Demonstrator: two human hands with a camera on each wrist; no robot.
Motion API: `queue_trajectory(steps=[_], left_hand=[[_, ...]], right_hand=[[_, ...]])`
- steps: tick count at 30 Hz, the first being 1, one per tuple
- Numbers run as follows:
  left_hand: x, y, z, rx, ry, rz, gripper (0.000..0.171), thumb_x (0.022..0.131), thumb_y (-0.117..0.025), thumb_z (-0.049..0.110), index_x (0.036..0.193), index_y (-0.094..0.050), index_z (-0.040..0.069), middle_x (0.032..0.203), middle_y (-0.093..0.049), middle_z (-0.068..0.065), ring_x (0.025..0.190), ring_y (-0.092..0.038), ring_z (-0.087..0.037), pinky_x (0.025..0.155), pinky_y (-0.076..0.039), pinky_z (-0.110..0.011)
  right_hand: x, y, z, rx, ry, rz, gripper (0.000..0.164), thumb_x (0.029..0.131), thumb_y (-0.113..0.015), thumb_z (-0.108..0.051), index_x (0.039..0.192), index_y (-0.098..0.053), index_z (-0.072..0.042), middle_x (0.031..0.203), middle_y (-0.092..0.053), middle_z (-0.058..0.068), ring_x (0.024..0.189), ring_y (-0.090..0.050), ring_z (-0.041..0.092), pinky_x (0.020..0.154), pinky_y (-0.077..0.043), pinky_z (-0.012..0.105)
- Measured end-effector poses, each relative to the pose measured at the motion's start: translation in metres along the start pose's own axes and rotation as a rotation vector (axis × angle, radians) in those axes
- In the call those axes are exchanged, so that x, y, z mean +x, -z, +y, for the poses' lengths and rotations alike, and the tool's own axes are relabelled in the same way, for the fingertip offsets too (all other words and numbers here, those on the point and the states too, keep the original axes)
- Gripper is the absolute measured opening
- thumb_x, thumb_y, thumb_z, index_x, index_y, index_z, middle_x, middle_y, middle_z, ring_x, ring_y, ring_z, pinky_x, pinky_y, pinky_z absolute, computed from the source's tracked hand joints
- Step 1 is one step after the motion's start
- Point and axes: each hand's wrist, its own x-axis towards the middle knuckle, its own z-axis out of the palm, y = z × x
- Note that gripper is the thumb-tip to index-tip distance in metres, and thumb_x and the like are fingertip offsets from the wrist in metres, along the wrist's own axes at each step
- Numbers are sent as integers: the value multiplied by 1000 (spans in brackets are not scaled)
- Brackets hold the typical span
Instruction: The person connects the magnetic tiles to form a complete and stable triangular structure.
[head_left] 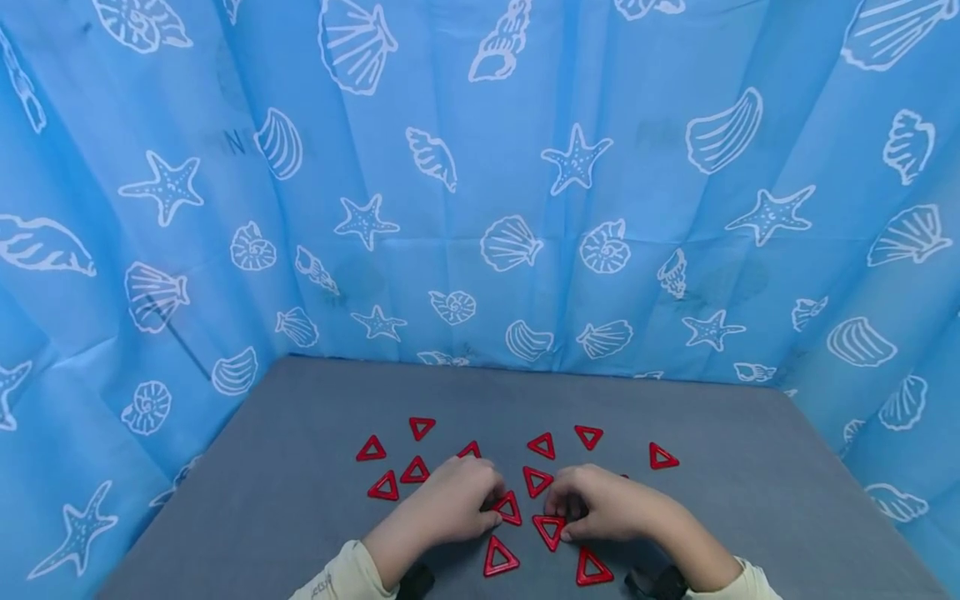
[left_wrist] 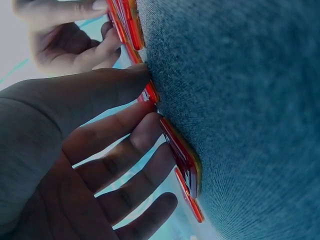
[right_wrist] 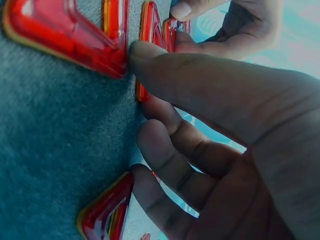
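In the head view my left hand (head_left: 456, 498) is low over the grey table. Its thumb and index finger pinch a red triangle (head_left: 513, 510), a flat frame with an open centre, seen edge-on in the left wrist view as a red triangle (left_wrist: 151, 92). To its right, my right hand (head_left: 607, 502) pinches another red triangle (head_left: 542, 523) by its side; the right wrist view shows the thumb and index finger at that triangle (right_wrist: 145, 30). Both triangles lie on or very near the cloth. Other triangles lie beside the hands, one partly hidden behind the left hand.
Nearer me lie a red triangle (head_left: 495, 563) and another triangle (head_left: 592, 573). Several more are scattered beyond the hands, including a triangle (head_left: 422, 435) at the far left and a triangle (head_left: 663, 462) at the right. A blue shell-print curtain (head_left: 465, 200) surrounds the grey table (head_left: 300, 433).
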Motion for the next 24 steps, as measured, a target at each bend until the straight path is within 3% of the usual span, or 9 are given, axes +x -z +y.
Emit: queue_trajectory(steps=[9, 19, 24], left_hand=[[0, 2, -1, -28, 0, -7, 14, 90, -86, 29, 100, -81, 21, 82, -63, 12, 73, -53, -1, 71, -49, -25], [0, 4, 0, -38, 4, -6, 14, 90, -87, 29, 100, -82, 21, 82, -65, 13, 74, -55, 0, 73, -50, -26], [0, 4, 1, -33, 11, -7, 14, 90, -87, 29, 100, -82, 22, 82, -65, 13, 74, -54, -1, 72, -49, -26]], right_hand=[[2, 0, 0, 28, -12, -22, 18, 89, -85, -15, 100, -71, -18, 96, -65, -4, 85, -62, 9, 76, -54, 25], [3, -3, -1, 81, -9, -40, 14, 89, -86, -15, 96, -74, -17, 84, -68, -3, 73, -60, 4, 68, -51, 23], [3, -3, -2, 74, 3, -48, 12, 90, -84, -17, 96, -74, -15, 89, -66, -4, 77, -60, 6, 70, -50, 22]])
